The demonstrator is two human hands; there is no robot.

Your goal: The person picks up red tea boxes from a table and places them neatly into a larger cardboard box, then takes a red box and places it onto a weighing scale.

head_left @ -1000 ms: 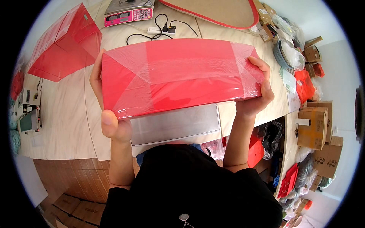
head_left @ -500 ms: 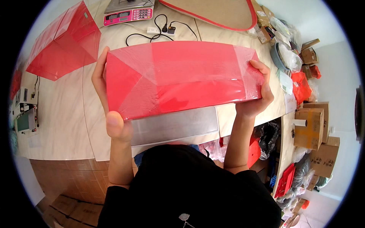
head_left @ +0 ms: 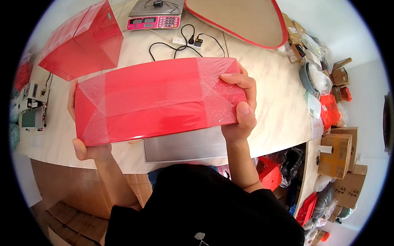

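Between my two hands, raised above the table, is a long red box (head_left: 154,100) with clear tape wrapped over both ends. My left hand (head_left: 88,149) grips its left end, thumb at the lower corner and fingers behind. Around the right end my right hand (head_left: 242,106) is closed, with fingers over the top and the thumb on the near face. A flat grey metal plate (head_left: 184,146) set at the table's near edge is partly covered by the box. Beyond the box at the far left stands a stack of similar red taped boxes (head_left: 96,39).
A pink-fronted scale (head_left: 154,22) sits at the back, near a power strip (head_left: 179,41) with black cables. Behind right lies a beige red-rimmed panel (head_left: 242,20). A small machine (head_left: 35,94) stands far left. Cardboard boxes (head_left: 334,153) and bags line the right.
Both hands have carried the red box to the left, toward the stack. My right thumb now shows on its near face. The view has shifted slightly.
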